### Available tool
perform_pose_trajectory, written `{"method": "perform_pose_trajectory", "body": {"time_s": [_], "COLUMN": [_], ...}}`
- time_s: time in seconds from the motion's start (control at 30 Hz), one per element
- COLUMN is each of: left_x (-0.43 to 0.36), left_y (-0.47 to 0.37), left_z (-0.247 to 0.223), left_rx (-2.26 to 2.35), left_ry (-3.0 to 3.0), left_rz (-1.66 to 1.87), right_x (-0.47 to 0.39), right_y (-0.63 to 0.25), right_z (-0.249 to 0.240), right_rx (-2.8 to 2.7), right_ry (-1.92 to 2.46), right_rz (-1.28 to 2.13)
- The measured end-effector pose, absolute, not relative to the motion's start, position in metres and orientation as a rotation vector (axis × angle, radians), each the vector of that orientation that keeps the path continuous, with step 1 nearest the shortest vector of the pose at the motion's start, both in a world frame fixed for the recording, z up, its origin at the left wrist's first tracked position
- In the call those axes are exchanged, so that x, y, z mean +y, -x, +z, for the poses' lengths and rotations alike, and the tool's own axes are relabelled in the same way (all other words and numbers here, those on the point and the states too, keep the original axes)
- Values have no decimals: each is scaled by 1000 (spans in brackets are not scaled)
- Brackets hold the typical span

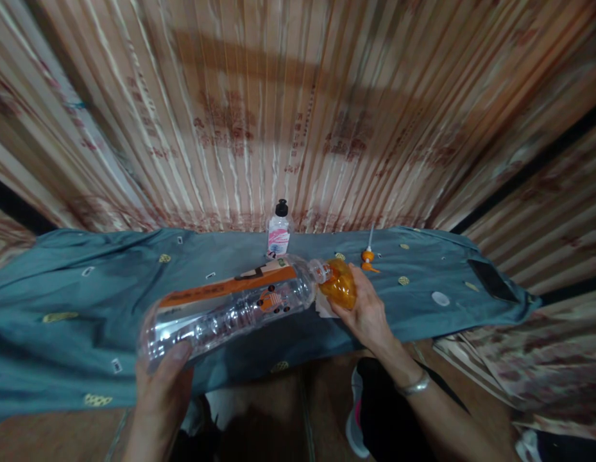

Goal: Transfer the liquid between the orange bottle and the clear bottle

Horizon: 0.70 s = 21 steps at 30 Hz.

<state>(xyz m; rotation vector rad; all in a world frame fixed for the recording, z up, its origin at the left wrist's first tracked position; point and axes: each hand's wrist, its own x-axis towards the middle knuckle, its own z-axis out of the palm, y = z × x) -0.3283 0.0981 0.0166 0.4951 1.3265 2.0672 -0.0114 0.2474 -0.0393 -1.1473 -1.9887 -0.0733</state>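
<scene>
A large clear bottle (230,305) with an orange label lies tilted in the air over the cloth-covered surface, its neck toward the right. My left hand (163,378) grips its base end, thumb on the side. My right hand (369,311) is wrapped round a small amber bottle (340,283), whose opening meets the mouth of the large bottle. Behind them stands a small clear bottle (279,232) with a black cap and pink label. An orange pump top (367,256) with a thin tube rests on the cloth beyond my right hand.
Teal patterned cloth (86,308) covers the long surface. Toward its right end lie a round white lid (441,299) and a dark flat object (491,280). Pleated curtains (288,115) hang behind it and at the sides. A pale piece (326,307) shows below the bottle necks.
</scene>
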Motion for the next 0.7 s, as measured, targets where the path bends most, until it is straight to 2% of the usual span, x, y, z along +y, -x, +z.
{"method": "perform_pose_trajectory", "body": {"time_s": [0.7], "left_x": [98], "left_y": [330], "left_z": [14], "left_rx": [1279], "left_ry": [-491], "left_rz": [2092], "right_x": [247], "right_y": [12], "right_z": [-36], "right_rx": [-2000], "right_ry": [1118], "right_rz": [-123]}}
